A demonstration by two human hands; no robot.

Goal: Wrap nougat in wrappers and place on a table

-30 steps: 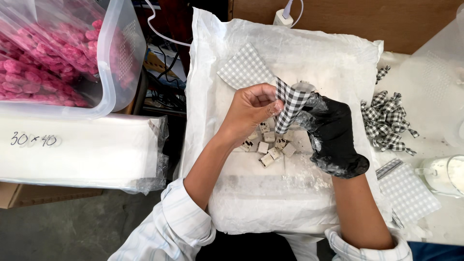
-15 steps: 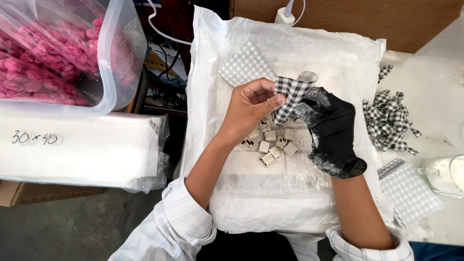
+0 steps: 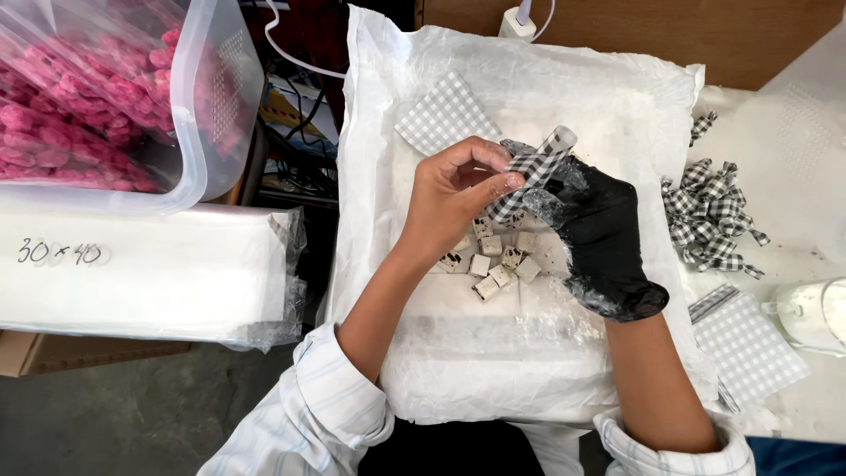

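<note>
Since 0.5 s ago little has changed: my left hand (image 3: 454, 189) and my right hand (image 3: 599, 234), the one in the black glove, stay together over the white cloth pad (image 3: 529, 370), and the checked ribbon strip (image 3: 529, 172) has tipped slightly, its free end now pointing up and away from me. The small white blocks (image 3: 498, 260) lie where they lay before.

My left fingers (image 3: 507, 182) are closed on the checked ribbon strip, thumb and forefinger pinching its lower part. My right fingers are curled shut against the same strip from the other side, with a bit of clear film bunched between glove and ribbon. The strip sits in the air just above the small white blocks, near the middle of the pad.

Taking the pad as landmark: a grey checked square (image 3: 445, 110) lies on its far part, just beyond my left hand. Beyond its right edge, on the desk (image 3: 793, 176), sits a heap of finished checked bows (image 3: 709, 216), with a stack of checked squares (image 3: 749, 344) nearer me and a clear bottle (image 3: 815, 313) at the frame edge. Off its left edge stand a white wrapped packet (image 3: 132, 273) and a clear tub of pink pieces (image 3: 106, 97). The near half of the pad is bare cloth, as is its far right corner.
</note>
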